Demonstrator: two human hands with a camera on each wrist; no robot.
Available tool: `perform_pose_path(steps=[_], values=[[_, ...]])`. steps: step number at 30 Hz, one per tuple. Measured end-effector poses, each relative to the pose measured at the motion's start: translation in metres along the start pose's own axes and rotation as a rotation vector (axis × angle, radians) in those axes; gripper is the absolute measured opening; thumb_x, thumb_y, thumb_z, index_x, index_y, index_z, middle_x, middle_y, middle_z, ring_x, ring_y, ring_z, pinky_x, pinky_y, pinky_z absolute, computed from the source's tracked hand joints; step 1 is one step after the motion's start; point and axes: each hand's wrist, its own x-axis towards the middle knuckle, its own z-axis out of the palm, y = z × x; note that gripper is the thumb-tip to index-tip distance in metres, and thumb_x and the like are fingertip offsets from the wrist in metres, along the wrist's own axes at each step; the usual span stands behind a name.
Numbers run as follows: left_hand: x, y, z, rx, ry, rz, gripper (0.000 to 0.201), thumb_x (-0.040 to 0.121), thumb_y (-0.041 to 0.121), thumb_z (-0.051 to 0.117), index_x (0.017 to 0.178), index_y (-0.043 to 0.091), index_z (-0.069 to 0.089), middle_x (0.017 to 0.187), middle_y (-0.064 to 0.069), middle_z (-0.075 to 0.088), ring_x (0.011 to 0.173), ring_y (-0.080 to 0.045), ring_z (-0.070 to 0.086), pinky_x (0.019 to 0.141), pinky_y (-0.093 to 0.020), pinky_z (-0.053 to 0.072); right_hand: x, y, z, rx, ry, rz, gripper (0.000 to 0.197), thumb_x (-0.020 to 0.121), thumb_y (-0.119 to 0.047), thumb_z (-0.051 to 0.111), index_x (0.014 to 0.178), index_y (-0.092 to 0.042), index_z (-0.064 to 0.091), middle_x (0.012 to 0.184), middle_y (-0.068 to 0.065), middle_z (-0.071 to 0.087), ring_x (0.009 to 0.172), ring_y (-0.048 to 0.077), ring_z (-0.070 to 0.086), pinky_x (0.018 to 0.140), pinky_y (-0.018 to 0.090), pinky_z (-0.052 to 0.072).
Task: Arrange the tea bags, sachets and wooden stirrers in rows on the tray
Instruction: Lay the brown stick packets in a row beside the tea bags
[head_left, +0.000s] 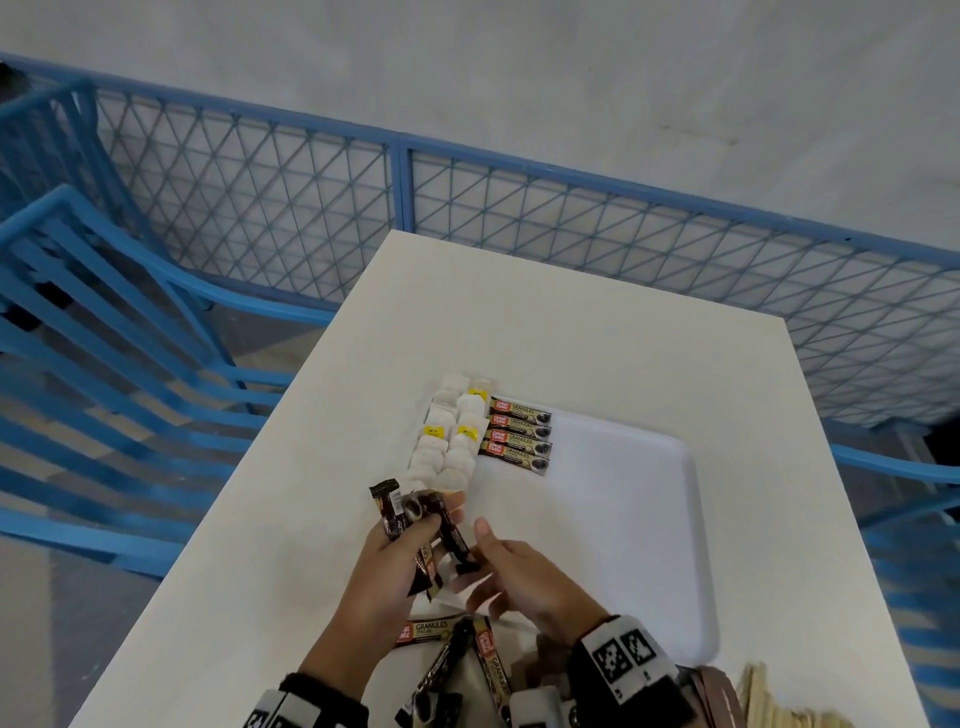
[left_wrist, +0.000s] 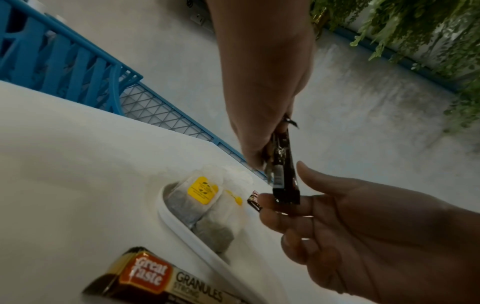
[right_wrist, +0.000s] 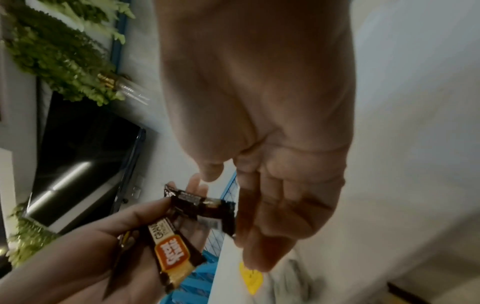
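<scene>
Head view: my left hand (head_left: 384, 571) is clamped round a bundle of dark brown coffee sachets (head_left: 415, 525) at the near-left corner of the white plastic tray (head_left: 623, 519) on the white counter (head_left: 571, 338). Two columns of white tea bags (head_left: 447, 441) and four brown sachets in a row (head_left: 519, 434) lie at its far-left. Right wrist view only: my right hand (right_wrist: 259, 123) is slack, fingers (right_wrist: 272, 216) against one sachet's end, thumb lifted clear.

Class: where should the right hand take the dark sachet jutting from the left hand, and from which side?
Probably pinch the sachet at its free end, across the flat faces, from the right: that end juts clear of the left hand, towards the right hand.
</scene>
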Motion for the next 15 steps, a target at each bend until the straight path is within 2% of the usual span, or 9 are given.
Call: perform_pose_path(steps=[3,7,10,15], values=[[-0.002,0.001,0.003,-0.045,-0.015,-0.006,0.026,0.094,-0.002,0.043,0.102,0.005,0.066,0.108,-0.009,0.071,0.104,-0.02,0.064,0.089,-0.036,0.049,-0.004,-0.001,0.002,0.206,-0.036,-0.009,0.043,0.097,-0.042,0.038,0.092,-0.008,0.063,0.074,0.002,0.065,0.057,0.013,0.057,0.051,0.018,0.04],[-0.002,0.001,-0.001,0.029,0.002,0.004,0.02,0.089,-0.001,0.052,0.101,0.002,0.067,0.108,-0.011,0.07,0.103,-0.022,0.065,0.093,-0.038,0.049,-0.007,-0.001,-0.003,0.423,0.082,-0.102,0.014,0.09,-0.018,0.056,0.088,-0.003,0.058,0.068,0.006,0.058,0.052,0.012,0.053,0.05,0.019,0.04],[-0.003,0.002,-0.005,0.06,0.027,-0.007,0.019,0.089,0.003,0.055,0.1,0.007,0.069,0.104,-0.01,0.071,0.096,-0.022,0.066,0.085,-0.035,0.051,-0.008,0.001,-0.01,0.428,0.191,-0.177,0.007,0.083,-0.006,0.064,0.087,-0.002,0.06,0.065,0.005,0.058,0.052,0.012,0.053,0.05,0.019,0.043],[-0.005,0.002,-0.006,0.048,0.076,-0.021,0.017,0.092,0.012,0.054,0.1,0.006,0.068,0.094,-0.008,0.07,0.082,-0.017,0.065,0.067,-0.023,0.052,-0.01,0.003,-0.015,0.317,0.309,-0.224,0.017,0.08,-0.004,0.069,0.093,0.002,0.06,0.069,0.007,0.06,0.051,0.012,0.055,0.052,0.022,0.047]])
